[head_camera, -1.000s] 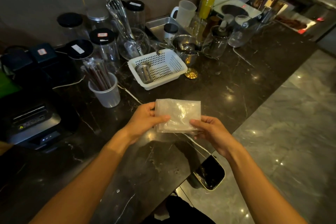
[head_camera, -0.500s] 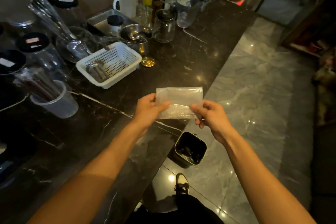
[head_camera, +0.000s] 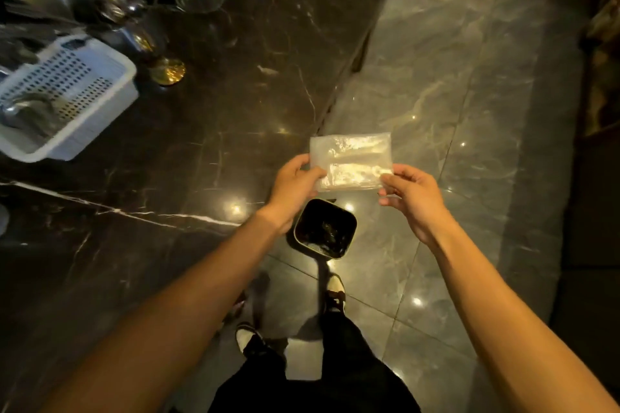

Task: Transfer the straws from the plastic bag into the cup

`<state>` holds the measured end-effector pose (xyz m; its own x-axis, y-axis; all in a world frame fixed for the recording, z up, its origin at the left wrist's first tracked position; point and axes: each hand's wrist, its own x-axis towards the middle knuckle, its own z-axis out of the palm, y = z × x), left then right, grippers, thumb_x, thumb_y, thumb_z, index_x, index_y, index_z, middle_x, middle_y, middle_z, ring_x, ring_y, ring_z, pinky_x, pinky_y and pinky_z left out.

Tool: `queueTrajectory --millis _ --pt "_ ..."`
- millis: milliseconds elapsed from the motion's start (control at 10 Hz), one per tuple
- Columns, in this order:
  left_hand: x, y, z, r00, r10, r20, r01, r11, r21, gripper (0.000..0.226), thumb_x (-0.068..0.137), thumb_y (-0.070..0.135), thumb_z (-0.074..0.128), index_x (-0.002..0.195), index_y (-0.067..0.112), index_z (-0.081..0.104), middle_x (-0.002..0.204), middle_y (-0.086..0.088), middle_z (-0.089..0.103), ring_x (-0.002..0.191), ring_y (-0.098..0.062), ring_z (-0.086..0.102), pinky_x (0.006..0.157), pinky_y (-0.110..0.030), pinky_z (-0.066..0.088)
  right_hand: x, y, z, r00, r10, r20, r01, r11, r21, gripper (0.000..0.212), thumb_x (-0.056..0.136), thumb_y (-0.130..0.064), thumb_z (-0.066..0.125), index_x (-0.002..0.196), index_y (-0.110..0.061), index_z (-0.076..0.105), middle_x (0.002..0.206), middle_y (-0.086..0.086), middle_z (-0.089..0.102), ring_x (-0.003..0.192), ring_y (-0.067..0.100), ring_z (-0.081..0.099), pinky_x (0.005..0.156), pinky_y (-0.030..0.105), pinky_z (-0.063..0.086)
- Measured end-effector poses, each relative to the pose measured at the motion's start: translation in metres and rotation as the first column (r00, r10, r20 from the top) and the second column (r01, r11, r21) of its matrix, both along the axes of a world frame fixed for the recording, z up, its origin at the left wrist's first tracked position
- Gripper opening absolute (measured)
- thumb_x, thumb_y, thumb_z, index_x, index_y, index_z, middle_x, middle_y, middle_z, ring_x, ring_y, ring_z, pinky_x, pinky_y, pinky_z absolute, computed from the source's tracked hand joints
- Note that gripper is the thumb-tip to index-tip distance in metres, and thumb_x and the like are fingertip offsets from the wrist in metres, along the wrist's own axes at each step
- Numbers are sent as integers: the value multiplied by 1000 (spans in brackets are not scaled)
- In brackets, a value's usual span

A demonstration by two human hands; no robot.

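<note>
Past the counter's [head_camera: 201, 144] right edge, above the floor bin [head_camera: 323, 233], left hand [head_camera: 292, 183] and right hand [head_camera: 407, 193] pinch the folded, seemingly empty plastic bag [head_camera: 350, 161]; next likely binning it. Cup unseen.

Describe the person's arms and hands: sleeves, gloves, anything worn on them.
Both forearms are bare up to the frame edge, with no sleeve showing. The left hand and right hand wear no gloves. No watch, bracelet or ring is visible on either wrist or on the fingers that show.
</note>
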<state>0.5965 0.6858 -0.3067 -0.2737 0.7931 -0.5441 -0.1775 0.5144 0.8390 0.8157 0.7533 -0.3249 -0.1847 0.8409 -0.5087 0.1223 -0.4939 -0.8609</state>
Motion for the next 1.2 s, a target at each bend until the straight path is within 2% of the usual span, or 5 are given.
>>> queueTrajectory --millis 300,500,800,1000,1200 --pt "57 28 -170 991 46 -123 -81 953 -291 9 97 21 69 88 24 69 90 -1 68 97 -29 67 90 -43 58 27 22 -167 982 -82 170 115 974 -194 8 99 3 62 101 -4 64 76 7 65 59 14 59 54 26 55" --pt "58 21 -303 991 15 -133 -76 882 -465 29 98 22 67 125 10 70 123 -17 70 113 -38 68 97 -47 58 21 8 -300 960 -2 281 106 929 -355 8 100 3 61 104 -4 63 88 13 64 68 19 59 56 30 49" --pt "61 18 -442 991 -32 -133 -47 833 -551 32 98 23 65 130 17 64 130 -12 65 102 -25 60 92 -40 57 16 1 -428 950 65 307 103 859 -501 13 102 6 54 109 -3 60 98 21 69 72 23 67 66 34 61" --pt "70 20 -468 989 67 -133 -127 850 -512 63 98 25 69 154 17 43 154 -13 50 130 -32 56 104 -43 49 11 7 -454 957 63 282 97 848 -521 27 106 -6 57 131 3 56 118 23 69 84 26 72 59 35 62" --pt "72 17 -441 985 8 -173 -95 857 -506 66 99 23 69 157 14 40 160 -13 45 143 -36 47 115 -44 41 13 8 -430 953 95 289 77 844 -531 30 107 -3 53 135 4 56 94 11 66 81 25 68 72 46 64"
